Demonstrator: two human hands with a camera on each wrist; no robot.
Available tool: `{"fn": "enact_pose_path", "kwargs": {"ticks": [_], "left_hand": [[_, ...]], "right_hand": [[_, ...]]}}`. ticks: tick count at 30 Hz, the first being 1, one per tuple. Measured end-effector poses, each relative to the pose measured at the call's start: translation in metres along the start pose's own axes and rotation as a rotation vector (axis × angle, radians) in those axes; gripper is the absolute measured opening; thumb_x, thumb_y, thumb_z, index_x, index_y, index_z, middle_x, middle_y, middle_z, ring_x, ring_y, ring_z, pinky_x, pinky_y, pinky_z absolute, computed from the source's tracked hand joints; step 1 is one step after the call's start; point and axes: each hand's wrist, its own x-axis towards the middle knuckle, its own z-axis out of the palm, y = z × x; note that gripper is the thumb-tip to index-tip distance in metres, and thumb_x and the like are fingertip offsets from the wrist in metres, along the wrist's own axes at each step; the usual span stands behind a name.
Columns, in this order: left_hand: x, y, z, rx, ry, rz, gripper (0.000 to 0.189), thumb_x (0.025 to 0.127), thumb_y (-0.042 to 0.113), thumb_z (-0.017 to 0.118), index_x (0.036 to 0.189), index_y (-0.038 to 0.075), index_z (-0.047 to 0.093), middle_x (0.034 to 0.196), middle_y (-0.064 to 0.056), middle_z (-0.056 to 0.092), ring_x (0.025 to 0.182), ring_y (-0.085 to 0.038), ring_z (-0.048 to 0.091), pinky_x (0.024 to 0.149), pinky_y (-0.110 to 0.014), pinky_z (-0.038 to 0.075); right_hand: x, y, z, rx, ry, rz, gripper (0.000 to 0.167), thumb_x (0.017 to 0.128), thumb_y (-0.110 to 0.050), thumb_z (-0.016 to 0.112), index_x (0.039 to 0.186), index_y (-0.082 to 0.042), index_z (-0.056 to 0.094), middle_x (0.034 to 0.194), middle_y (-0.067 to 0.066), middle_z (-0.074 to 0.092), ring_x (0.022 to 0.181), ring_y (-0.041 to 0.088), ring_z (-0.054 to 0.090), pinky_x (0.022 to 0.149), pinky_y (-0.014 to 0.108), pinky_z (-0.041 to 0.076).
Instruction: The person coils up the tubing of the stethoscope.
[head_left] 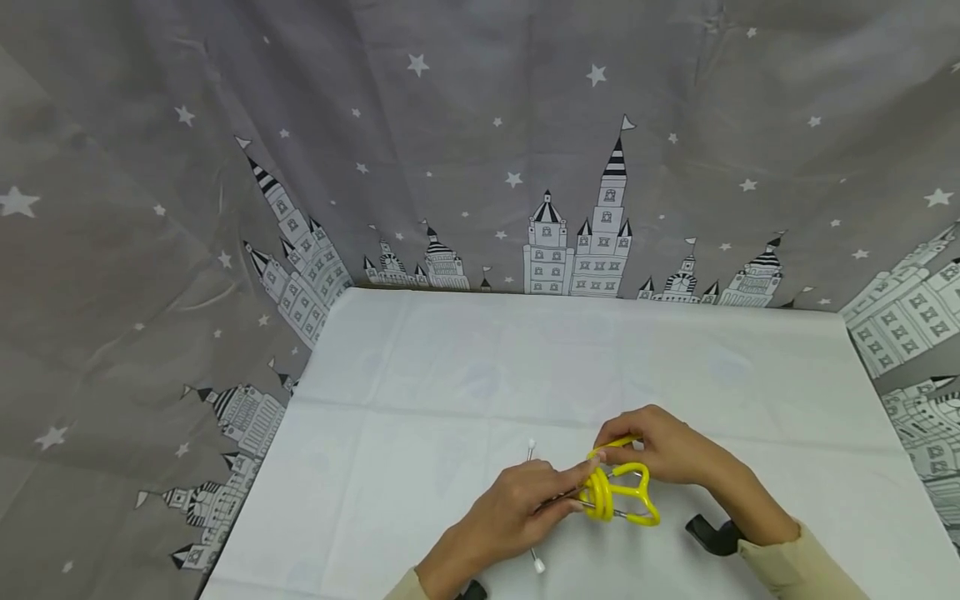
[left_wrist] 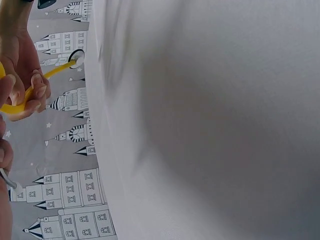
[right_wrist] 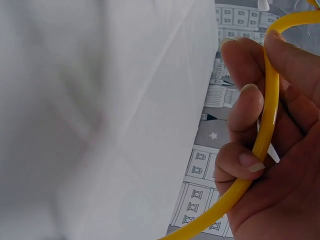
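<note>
A stethoscope with yellow tubing (head_left: 600, 493) is held between both hands above the table. My left hand (head_left: 517, 504) pinches its metal ear tubes and the tubing looped round them. White ear tips (head_left: 538, 567) stick out on either side of that hand. My right hand (head_left: 660, 446) holds a free length of the tubing, just right of the loops. In the right wrist view, thumb and curled fingers close round the yellow tube (right_wrist: 272, 95). The round chest piece (left_wrist: 79, 59) shows at the tube's end in the left wrist view.
A white cloth (head_left: 420, 358) with fold lines covers the table. Grey curtains (head_left: 465, 108) printed with stars and castles stand behind it and at both sides. A black device (head_left: 712, 533) sits by the right wrist.
</note>
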Motion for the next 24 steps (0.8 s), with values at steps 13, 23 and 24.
{"fn": "enact_pose_path", "kwargs": {"ticks": [13,23,24], "left_hand": [[0.002,0.002,0.004,-0.074,-0.057,-0.032,0.048,0.100,0.023,0.077,0.147,0.021,0.064,0.096,0.014,0.073,0.071,0.002,0.047,0.072,-0.001,0.036],[0.000,0.003,0.000,-0.099,-0.059,-0.052,0.047,0.102,0.025,0.075,0.147,0.022,0.064,0.103,0.014,0.076,0.073,0.002,0.048,0.075,-0.002,0.038],[0.000,0.003,-0.001,-0.097,-0.059,-0.052,0.047,0.101,0.025,0.075,0.147,0.023,0.064,0.103,0.014,0.076,0.072,0.002,0.048,0.075,-0.002,0.038]], "right_hand": [[-0.003,0.008,-0.013,0.057,0.031,0.031,0.010,0.097,-0.034,0.082,0.103,-0.027,0.083,0.100,-0.011,0.081,0.087,0.001,0.065,0.077,0.023,0.055],[-0.016,0.028,-0.029,0.012,0.135,0.137,0.010,0.094,-0.032,0.084,0.104,-0.031,0.082,0.102,-0.013,0.080,0.090,0.004,0.068,0.081,0.023,0.058],[-0.018,0.030,-0.031,0.006,0.142,0.155,0.010,0.095,-0.032,0.084,0.104,-0.031,0.082,0.102,-0.013,0.079,0.091,0.004,0.068,0.081,0.023,0.059]]}}
